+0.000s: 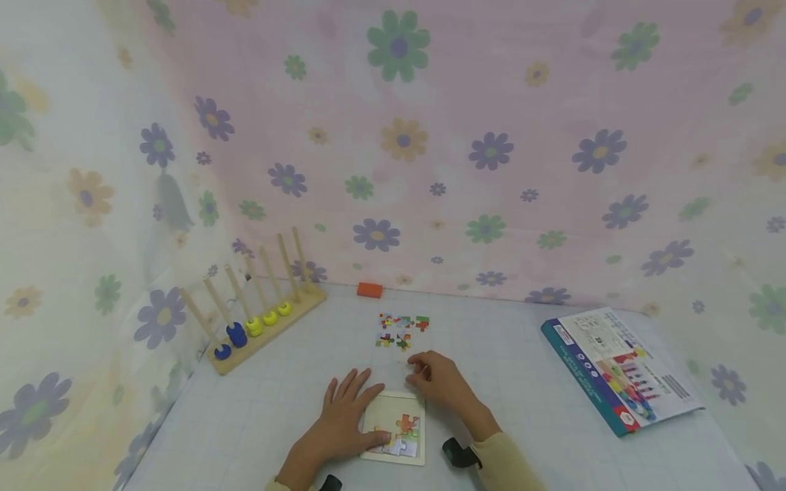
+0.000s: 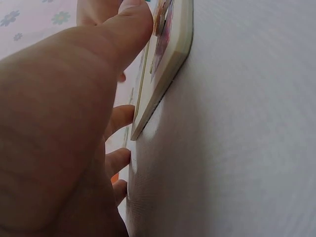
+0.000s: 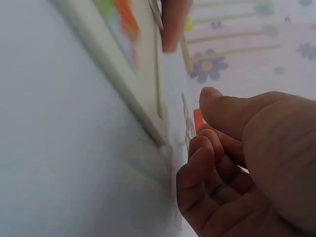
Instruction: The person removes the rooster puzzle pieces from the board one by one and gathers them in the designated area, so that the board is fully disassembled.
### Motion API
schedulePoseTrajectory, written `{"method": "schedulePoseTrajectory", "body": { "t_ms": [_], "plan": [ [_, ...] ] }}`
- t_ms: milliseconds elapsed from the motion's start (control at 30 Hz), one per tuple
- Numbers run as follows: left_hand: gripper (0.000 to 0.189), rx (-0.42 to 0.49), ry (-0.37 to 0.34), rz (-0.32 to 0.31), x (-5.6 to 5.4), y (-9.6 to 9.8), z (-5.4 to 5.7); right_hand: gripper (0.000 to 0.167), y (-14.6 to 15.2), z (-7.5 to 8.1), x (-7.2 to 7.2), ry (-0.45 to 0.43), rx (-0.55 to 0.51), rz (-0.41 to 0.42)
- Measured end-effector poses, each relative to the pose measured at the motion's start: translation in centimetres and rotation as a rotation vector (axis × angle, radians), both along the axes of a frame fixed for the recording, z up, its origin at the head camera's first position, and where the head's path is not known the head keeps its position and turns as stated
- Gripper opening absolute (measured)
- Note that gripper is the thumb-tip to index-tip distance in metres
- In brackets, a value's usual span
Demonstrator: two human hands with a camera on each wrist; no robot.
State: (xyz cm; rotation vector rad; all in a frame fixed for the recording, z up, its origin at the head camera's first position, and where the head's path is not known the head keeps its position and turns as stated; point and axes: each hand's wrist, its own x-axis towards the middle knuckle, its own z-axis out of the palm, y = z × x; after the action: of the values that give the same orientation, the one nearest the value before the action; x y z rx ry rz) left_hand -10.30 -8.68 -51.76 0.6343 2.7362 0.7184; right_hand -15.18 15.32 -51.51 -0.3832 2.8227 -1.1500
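Observation:
A small wooden jigsaw tray (image 1: 422, 436) lies on the table in front of me, with several picture pieces in its lower part, an orange one (image 1: 406, 423) among them. My left hand (image 1: 344, 423) rests at the tray's left side, fingers spread and thumb over the lower pieces. In the left wrist view the thumb (image 2: 131, 29) reaches over the tray edge (image 2: 168, 64). Just beyond the tray's upper right corner is my right hand (image 1: 445, 385), fingers loosely curled. The right wrist view shows its thumb (image 3: 222, 108) apart from the curled fingers, with no piece visible between them.
Several loose jigsaw pieces (image 1: 403, 322) lie beyond the tray. Behind them is an orange block (image 1: 370, 290). A wooden peg stand (image 1: 270, 344) with blue and yellow beads stands at the left. At the right lies a printed box (image 1: 620, 368). Flowered cloth surrounds the table.

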Motion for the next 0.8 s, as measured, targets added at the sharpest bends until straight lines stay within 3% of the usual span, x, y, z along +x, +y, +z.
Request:
{"method": "schedulePoseTrajectory", "body": {
  "t_ms": [200,333,500,800],
  "plan": [
    [0.085,-0.014,-0.001,-0.002,0.1,0.0,0.3,0.036,0.6,0.2,4.9,-0.069,0.025,0.091],
    [0.085,-0.003,0.010,0.000,0.1,0.0,0.2,0.043,0.3,0.3,6.9,-0.075,0.061,0.106],
    [0.084,0.015,0.017,-0.003,0.1,0.0,-0.1,0.039,-0.1,0.3,7.8,-0.028,0.107,0.088],
    [0.086,0.002,0.005,0.001,-0.2,-0.1,-0.7,0.025,-0.8,1.1,8.1,-0.037,0.166,0.060]
  ]
}}
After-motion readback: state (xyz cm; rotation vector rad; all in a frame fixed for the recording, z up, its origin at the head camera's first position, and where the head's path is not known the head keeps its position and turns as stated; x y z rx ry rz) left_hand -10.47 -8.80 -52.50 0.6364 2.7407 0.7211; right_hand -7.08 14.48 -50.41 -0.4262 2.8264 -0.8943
